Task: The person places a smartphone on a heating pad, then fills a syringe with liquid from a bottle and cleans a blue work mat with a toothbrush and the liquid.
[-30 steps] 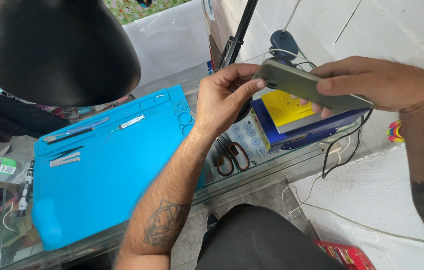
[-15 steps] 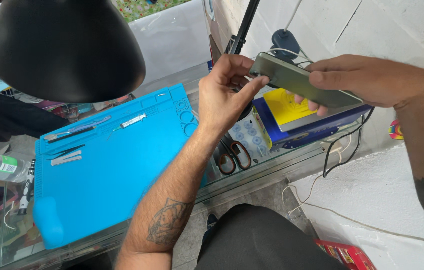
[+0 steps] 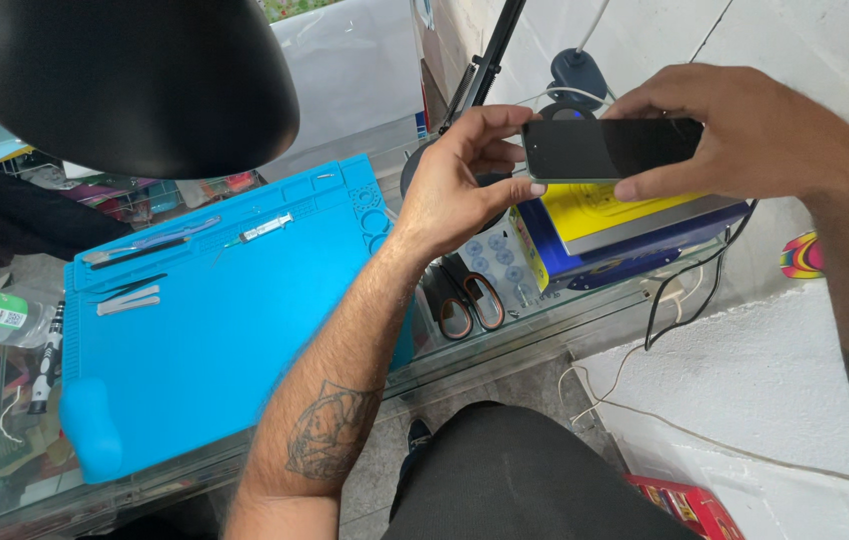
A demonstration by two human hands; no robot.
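Turned flat now, the dark phone (image 3: pixel 610 150) sits pinched between left hand (image 3: pixel 455 190) and right hand (image 3: pixel 745 130); maybe unopened.

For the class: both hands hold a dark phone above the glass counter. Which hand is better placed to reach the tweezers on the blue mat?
Probably the left hand. It grips the phone at the end nearer the blue mat, where the tweezers lie. The right hand is farther away.
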